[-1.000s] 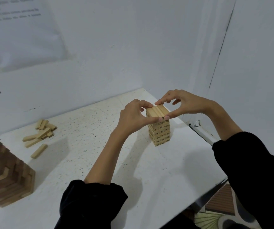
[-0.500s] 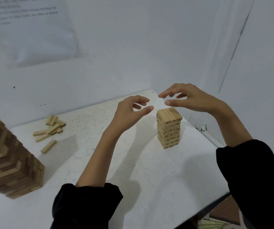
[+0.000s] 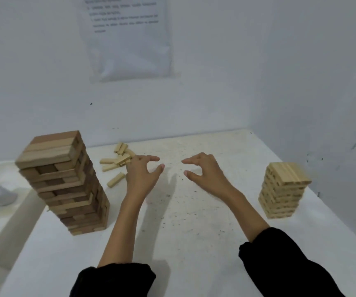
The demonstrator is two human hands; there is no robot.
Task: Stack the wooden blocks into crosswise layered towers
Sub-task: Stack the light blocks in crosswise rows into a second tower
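Far left on table [image 3: 194, 243]: tall tower [image 3: 65, 185], upright. Behind it, near the wall: loose blocks [image 3: 117, 162], scattered, just beside left hand [image 3: 140, 174]. Centre: left hand and right hand [image 3: 205, 172] apart, fingers loosely curled, empty. Far right: short tower [image 3: 284, 189], untouched.

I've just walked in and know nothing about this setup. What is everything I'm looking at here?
large block tower: one, mixed light and dark brown, left side of the table
small block tower: one, pale wood, right side of the table
loose blocks: several, pale wood, scattered at the back of the table
table: one, white with dark specks, fills the lower view
paper sheet: one, white with blurred print, on the back wall
left hand: one, empty, fingers loosely curled, just in front of the loose blocks
right hand: one, empty, fingers loosely curled, over the table's middle
sleeves: two, black, bottom of the view
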